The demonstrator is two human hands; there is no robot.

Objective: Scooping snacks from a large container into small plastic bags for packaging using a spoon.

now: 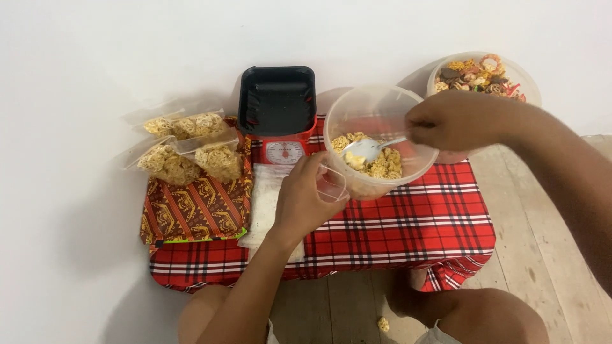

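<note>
My right hand (pixel 454 119) holds a metal spoon (pixel 368 148) whose bowl rests on the yellow curly snacks (pixel 381 164) inside a clear round tub (pixel 373 111). The tub is tilted toward me on a red plaid cloth (pixel 421 223). My left hand (pixel 307 199) grips a small clear plastic bag (pixel 331 185) right at the tub's near rim, its mouth facing the tub.
A red kitchen scale (pixel 284 151) with a black tray (pixel 277 100) stands behind my left hand. Three filled snack bags (pixel 191 150) lie at the left on a patterned cloth (pixel 194 210). A stack of flat clear bags (pixel 262 204) lies beside it. Another tub of mixed snacks (pixel 482 76) sits at the back right. One snack piece (pixel 383 323) lies on the floor.
</note>
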